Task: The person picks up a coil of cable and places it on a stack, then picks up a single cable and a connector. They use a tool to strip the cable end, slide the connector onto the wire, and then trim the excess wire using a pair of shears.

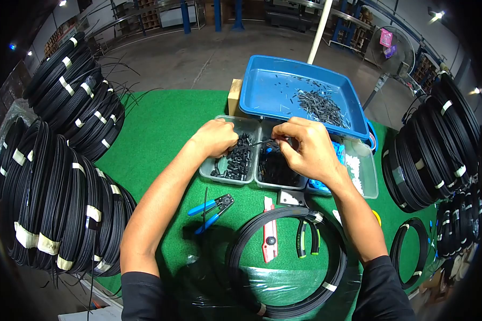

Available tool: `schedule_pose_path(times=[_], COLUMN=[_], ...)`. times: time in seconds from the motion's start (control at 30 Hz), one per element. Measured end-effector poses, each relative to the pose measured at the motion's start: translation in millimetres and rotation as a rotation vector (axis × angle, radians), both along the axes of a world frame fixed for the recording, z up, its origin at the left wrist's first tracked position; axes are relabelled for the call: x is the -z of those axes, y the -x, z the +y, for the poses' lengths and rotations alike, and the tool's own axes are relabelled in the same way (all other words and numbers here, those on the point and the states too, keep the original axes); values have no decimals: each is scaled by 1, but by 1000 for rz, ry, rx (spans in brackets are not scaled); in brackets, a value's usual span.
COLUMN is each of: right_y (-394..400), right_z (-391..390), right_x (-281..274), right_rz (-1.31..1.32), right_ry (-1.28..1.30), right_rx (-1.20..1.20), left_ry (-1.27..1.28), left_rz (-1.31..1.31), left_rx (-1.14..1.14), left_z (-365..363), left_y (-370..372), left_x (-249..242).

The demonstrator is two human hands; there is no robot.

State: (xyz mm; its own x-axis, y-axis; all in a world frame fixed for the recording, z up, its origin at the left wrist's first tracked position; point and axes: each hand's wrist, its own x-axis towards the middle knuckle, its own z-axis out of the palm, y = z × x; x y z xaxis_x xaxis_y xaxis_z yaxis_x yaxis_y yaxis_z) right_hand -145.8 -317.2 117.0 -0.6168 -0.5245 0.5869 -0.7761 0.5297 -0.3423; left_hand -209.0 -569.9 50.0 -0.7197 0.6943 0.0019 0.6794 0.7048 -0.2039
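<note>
- A thin black cable end [262, 142] runs between the two hands, above the middle one of the clear plastic compartment boxes [227, 176] at the centre of the green felt table [160, 134].
- Nearest the person, a flat coil of black cable bound with white tape [286, 259] lies on the green felt, with clear plastic wrap [268, 281] under it.
- Inside that coil's ring lie a red utility knife [270, 235] and black pliers with green-trimmed handles [305, 235].
- Just left of the coil sits a blue-handled wire stripper [213, 209].
- The left hand [217, 138] is curled into a loose fist over the left box, fingers pinched together on the cable end; what else it grips cannot be told.
- The right hand [305, 150] hovers over the middle box, its fingertips [281, 140] closed on the cable's other part, which carries a small black piece.
- The left box holds small black plastic connectors [240, 160]; the boxes at the right hold blue parts [318, 185] and white parts [353, 174].
- Beyond the boxes rests a blue plastic tray [262, 96] scattered with short black cable offcuts [321, 107].
- Tall stacks of black cable coils [53, 192] stand at the left edge; more coils [434, 150] stand at the right.
- Furthest off is a concrete workshop floor [198, 53].
</note>
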Motion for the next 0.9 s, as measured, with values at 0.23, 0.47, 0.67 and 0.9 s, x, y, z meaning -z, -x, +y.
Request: schedule_pose_path(times=[0.23,0.47,0.67,0.9], right_y=[-1,-12,-54,-108], right_z=[-7,6,55,116], right_x=[-3,-3,-5,5], right_rz=[-74,-15,-71,-114], right_ry=[-42,6,98,293], right_rx=[59,41,183,301], left_ry=[70,36,-631,-1064], left_rz=[101,115,-170,13], left_rx=[10,113,-98,59], left_z=[11,0,14,55], left_y=[4,-8,-69,-149], left_x=[10,-6,-47,-51])
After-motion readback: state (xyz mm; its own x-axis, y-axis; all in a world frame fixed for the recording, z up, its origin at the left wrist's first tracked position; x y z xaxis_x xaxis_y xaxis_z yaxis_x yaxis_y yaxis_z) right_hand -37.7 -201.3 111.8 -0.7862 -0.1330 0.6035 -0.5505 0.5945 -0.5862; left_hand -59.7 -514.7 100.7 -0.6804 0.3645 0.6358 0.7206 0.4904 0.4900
